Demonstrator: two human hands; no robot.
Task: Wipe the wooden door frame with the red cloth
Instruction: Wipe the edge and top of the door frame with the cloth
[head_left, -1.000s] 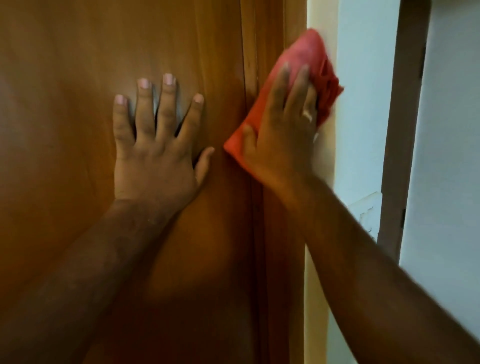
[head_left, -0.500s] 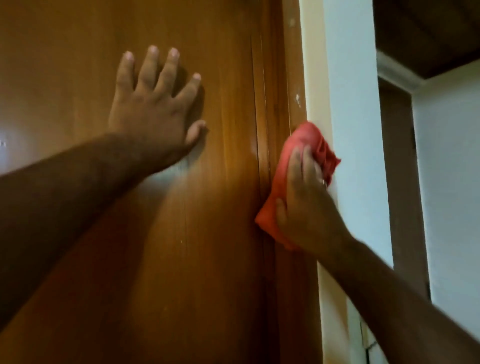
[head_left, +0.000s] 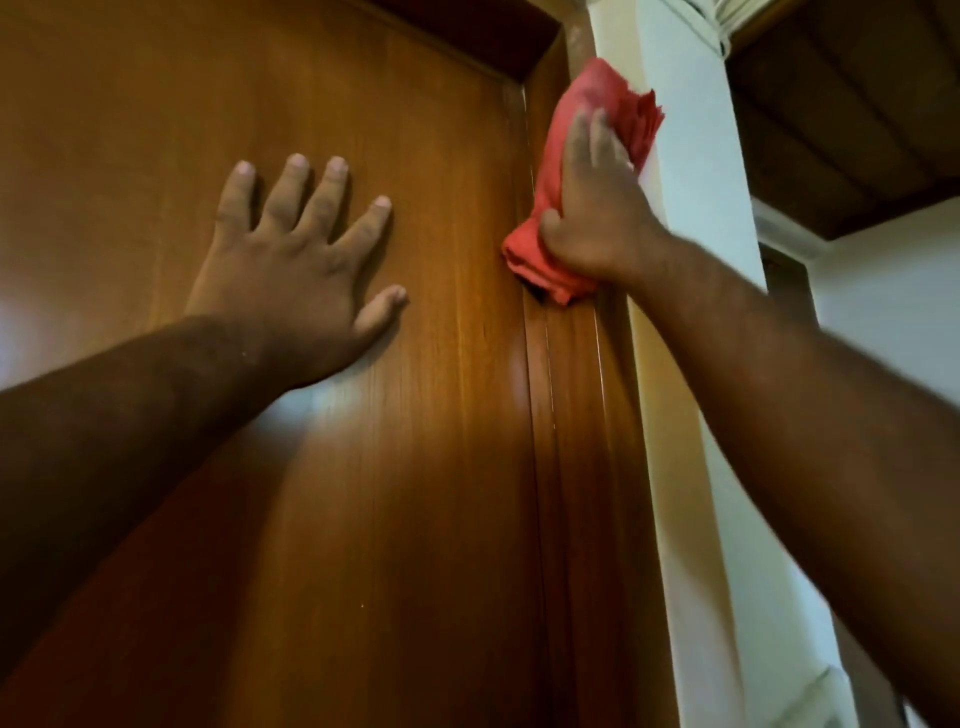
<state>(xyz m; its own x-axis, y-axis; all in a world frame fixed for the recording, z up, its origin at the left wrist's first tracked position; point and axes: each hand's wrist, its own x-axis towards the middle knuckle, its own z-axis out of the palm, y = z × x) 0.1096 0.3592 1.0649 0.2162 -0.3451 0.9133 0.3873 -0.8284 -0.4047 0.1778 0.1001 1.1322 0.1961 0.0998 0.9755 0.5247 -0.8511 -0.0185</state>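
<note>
- High on the right-hand side of the doorway, the person's right hand (head_left: 597, 208) presses a bunched red cloth (head_left: 558, 171) flat against the upright strip of the brown wooden door frame (head_left: 576, 415), just below the frame's top corner.
- The fingers (head_left: 587, 140) of that hand lie stretched out and close together over the cloth, with the thumb hooked round its lower fold; the cloth is pinned between palm and wood, and its frayed upper edge spills over onto the pale wall (head_left: 691, 208) beside the frame.
- The left hand (head_left: 291, 260) rests flat on the glossy brown wooden door panel (head_left: 363, 519), well apart from the cloth, fingers spread wide and holding nothing; it looks to me like a brace for the reach.
- I'd judge the wiping to be in full progress, at the upper stretch of the right jamb, with the cloth nearly at the top.
- The dark top rail of the frame (head_left: 467, 31) runs across above the door, and the cloth is not touching it.
- The next move, as I see it, calls for steady pressure to carry the cloth up into the corner, then either across the top rail or down the jamb, keeping the cloth on the wood rather than the wall.
</note>
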